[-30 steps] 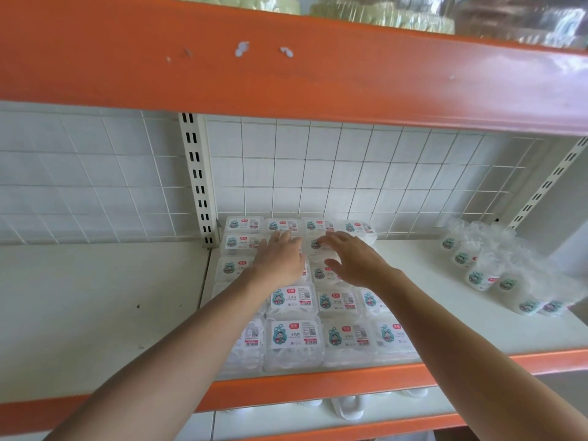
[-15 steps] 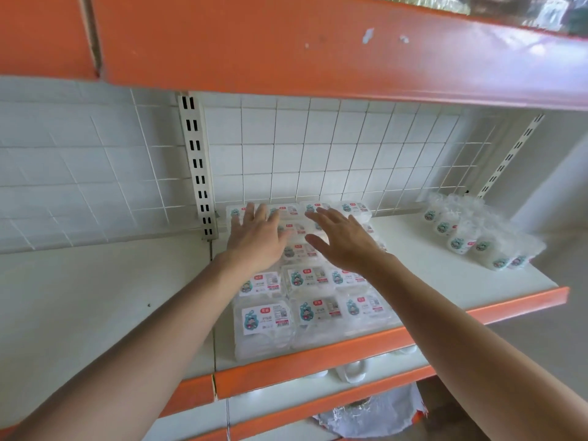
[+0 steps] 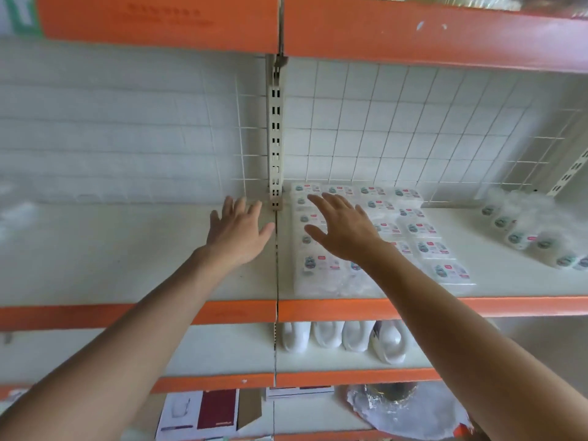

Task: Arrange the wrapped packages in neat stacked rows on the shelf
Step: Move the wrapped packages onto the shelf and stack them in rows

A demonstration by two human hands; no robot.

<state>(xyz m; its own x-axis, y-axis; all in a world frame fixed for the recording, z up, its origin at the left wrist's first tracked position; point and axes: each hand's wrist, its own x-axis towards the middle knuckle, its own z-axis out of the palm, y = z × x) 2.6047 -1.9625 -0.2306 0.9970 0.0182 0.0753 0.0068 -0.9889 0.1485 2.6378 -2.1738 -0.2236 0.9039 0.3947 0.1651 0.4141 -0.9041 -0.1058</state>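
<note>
Overhead, left hand (image 3: 237, 232) fingers spread, right hand (image 3: 342, 229) splayed above wrapped packages (image 3: 428, 248), shelf (image 3: 509, 281).

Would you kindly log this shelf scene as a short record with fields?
Left hand: open, fingers spread, over bare shelf left of the upright post
Right hand: open, fingers spread, over the wrapped packages
Wrapped packages: flat rows right of the post, reaching the wire back
Also: loose wrapped pile far right
Contact: cannot tell
</note>
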